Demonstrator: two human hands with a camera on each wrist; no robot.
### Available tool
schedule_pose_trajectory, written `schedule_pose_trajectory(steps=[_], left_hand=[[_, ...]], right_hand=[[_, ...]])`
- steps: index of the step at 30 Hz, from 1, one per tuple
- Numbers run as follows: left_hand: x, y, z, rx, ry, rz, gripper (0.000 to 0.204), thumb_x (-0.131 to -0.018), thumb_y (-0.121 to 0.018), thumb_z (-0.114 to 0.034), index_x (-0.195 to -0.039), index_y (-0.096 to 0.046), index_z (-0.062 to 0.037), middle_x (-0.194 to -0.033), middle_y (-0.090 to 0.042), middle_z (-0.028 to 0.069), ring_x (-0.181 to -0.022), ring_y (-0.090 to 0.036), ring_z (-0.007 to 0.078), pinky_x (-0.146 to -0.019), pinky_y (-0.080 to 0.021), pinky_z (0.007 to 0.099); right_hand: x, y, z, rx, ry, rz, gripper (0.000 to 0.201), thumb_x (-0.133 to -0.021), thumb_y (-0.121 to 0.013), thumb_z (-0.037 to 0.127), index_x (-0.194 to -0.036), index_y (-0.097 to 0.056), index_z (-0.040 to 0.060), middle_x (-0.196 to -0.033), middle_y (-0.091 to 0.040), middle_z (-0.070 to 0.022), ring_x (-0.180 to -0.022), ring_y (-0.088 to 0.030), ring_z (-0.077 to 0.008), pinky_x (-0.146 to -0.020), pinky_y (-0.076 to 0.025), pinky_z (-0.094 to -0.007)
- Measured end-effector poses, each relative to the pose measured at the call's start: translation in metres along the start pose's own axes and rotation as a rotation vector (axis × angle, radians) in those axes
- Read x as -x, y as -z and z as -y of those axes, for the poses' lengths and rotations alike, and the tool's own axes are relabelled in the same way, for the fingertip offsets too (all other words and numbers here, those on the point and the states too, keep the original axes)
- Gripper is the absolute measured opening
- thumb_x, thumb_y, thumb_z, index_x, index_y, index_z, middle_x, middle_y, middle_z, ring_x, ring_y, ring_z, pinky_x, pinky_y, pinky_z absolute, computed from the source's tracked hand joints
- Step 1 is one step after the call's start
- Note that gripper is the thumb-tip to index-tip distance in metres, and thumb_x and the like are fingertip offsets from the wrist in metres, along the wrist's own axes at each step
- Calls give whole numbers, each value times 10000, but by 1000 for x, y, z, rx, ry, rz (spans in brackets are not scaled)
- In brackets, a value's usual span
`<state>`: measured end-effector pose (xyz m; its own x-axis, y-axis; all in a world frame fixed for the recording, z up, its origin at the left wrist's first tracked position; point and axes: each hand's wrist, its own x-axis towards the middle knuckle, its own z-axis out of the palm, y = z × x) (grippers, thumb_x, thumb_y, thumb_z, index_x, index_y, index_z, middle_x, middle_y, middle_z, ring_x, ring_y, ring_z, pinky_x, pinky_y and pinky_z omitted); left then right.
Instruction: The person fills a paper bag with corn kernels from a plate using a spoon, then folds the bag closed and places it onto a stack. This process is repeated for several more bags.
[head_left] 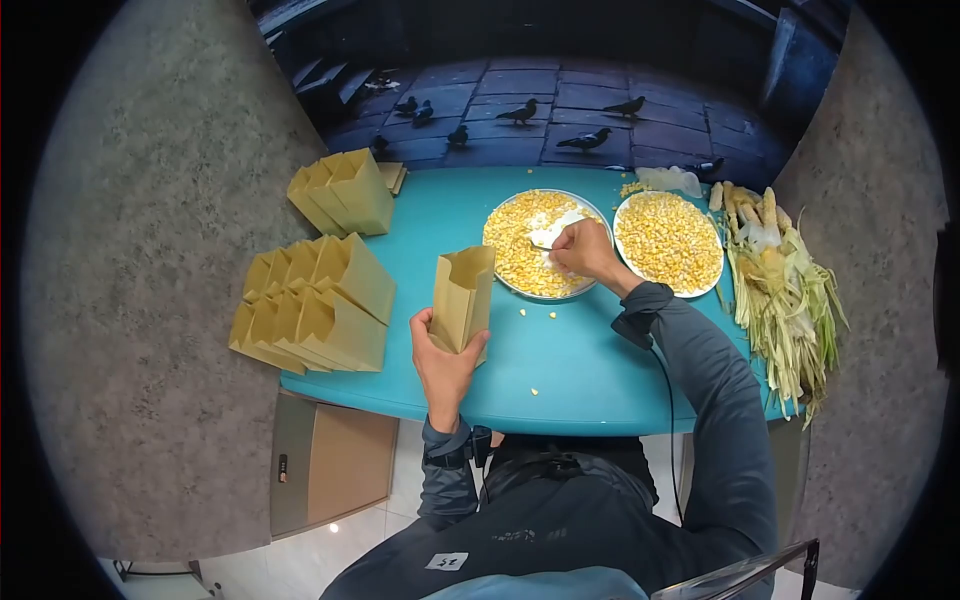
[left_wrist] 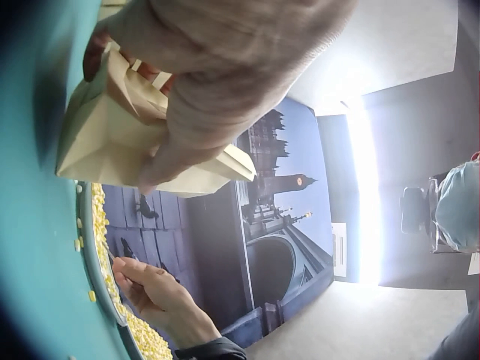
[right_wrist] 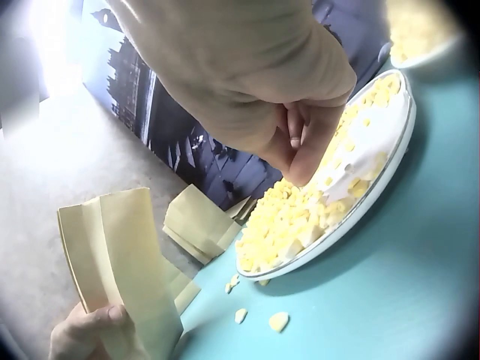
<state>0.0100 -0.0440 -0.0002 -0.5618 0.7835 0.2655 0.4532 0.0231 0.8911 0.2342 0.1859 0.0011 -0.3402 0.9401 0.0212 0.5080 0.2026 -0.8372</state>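
Observation:
An open brown paper bag (head_left: 464, 300) stands upright near the table's middle, its lower part gripped between thumb and fingers of my left hand (head_left: 446, 370). In the left wrist view the same bag (left_wrist: 112, 142) shows under that hand (left_wrist: 217, 82). My right hand (head_left: 583, 250) pinches a thin metal utensil (head_left: 541, 247) over the left plate of corn kernels (head_left: 515, 270); white plate bottom shows beside it. The right wrist view has the fingertips of the right hand (right_wrist: 262, 82) at the kernels (right_wrist: 281, 225), the utensil mostly hidden.
Rows of open paper bags (head_left: 320, 320) stand on the left, with more bags (head_left: 350, 190) behind them. A second plate of kernels (head_left: 668, 243) is at the right, beside cobs and husks (head_left: 785, 300). Loose kernels (head_left: 534, 392) lie on the teal table (head_left: 580, 370).

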Motion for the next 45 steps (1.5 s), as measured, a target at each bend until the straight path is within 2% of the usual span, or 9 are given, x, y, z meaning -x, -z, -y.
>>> schedule_pose_trajectory(steps=[2,8,21,25,27,31,33,37,45], left_hand=[[0,7,7,24,22,6,814,-704,-1009,-199,-1330,-524,-14,-1242,-671,195,-1141,-676,353,-991,-545,444],[-4,0,9,26,3,12,822,-693,-1014,-188,-1332,-528,-16,-1248,-673,194,-1149,-675,358,-994,-545,446],[-1,-40,-13,12,-28,47,814,-677,-1024,-187,-1312,-540,-26,-1246,-666,165,-1133,-669,316,-987,-546,432],[-1,-53,-19,4,-59,64,816,-678,-1025,-196,-1309,-538,-22,-1238,-662,169,-1133,-667,325,-985,-545,436],[-1,-56,-20,3,-63,67,816,-679,-1025,-198,-1309,-538,-22,-1236,-660,170,-1133,-666,325,-985,-545,436],[-1,-54,-15,4,-60,63,815,-682,-1024,-199,-1308,-535,-18,-1242,-658,173,-1138,-665,326,-991,-544,435],[-1,-51,-12,11,-49,58,811,-684,-1022,-196,-1306,-534,-16,-1241,-658,172,-1139,-664,325,-993,-544,433],[-1,-39,-4,36,-21,28,796,-693,-1015,-170,-1306,-533,-15,-1238,-657,160,-1142,-660,302,-997,-542,420],[-3,-18,3,31,-7,0,799,-707,-1003,-188,-1321,-528,1,-1252,-634,187,-1160,-637,352,-1014,-520,456]], right_hand=[[4,2,-1,-91,-80,66,60,-832,-827,4,-820,-782,-35,-740,-776,-121,-644,-757,-164,-627,-609,-302],[12,18,-1,-509,-365,102,171,-871,-866,-8,-969,-752,-90,-905,-775,-159,-710,-760,-189,-679,-674,-276],[76,84,106,-464,-105,43,133,-900,-854,40,-968,-783,-51,-839,-771,-98,-711,-740,-144,-659,-608,-260],[93,66,98,-126,146,15,73,-887,-827,51,-920,-786,0,-818,-778,-89,-687,-748,-172,-621,-588,-298],[99,61,96,260,676,-156,46,-874,-801,36,-906,-768,33,-810,-741,-102,-688,-727,-259,-608,-564,-353],[93,60,83,424,770,-374,59,-866,-783,43,-902,-739,60,-849,-693,-121,-743,-703,-349,-637,-562,-433],[74,63,61,360,754,-393,37,-859,-770,27,-863,-737,45,-820,-708,-136,-731,-712,-348,-645,-567,-437],[44,58,0,335,328,-278,26,-814,-769,36,-804,-773,12,-762,-747,-165,-705,-744,-319,-686,-598,-405],[32,3,1,-60,-102,-7,87,-841,-814,46,-867,-809,-38,-755,-792,-126,-688,-776,-178,-658,-631,-319]])
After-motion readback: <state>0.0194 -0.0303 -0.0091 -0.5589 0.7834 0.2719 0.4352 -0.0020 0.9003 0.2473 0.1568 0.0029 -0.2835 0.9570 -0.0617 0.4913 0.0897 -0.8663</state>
